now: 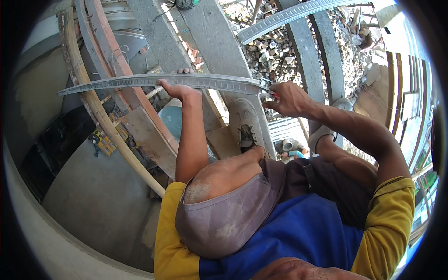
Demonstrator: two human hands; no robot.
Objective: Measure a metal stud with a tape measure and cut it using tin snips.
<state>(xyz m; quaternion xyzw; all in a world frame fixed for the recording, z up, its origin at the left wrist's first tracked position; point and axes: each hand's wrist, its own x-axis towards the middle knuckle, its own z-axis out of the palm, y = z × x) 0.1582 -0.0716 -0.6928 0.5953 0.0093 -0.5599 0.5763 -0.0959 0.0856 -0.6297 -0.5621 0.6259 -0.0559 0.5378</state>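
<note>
A long grey metal strip (pixel 121 84) with a ribbed face runs across the view above my feet. My left hand (pixel 182 88) is closed around it, with fingertips showing over its far edge and the thumb on the near side. My right hand (pixel 287 98) grips a red-handled cutting tool (pixel 274 94), whose metal head is at the strip's right end. My left shoe (pixel 247 123) rests on a grey plank (pixel 214 42) just below the strip, and my right shoe (pixel 322 136) is farther right on another dark board.
A round wooden pole (pixel 116 135) and reddish boards (pixel 116 60) run diagonally at the left. Another metal strip (pixel 294 16) lies across planks at the top right. Between and below the boards are rubble (pixel 268 58), a yellow tool (pixel 100 142) and a pale blue container (pixel 169 119).
</note>
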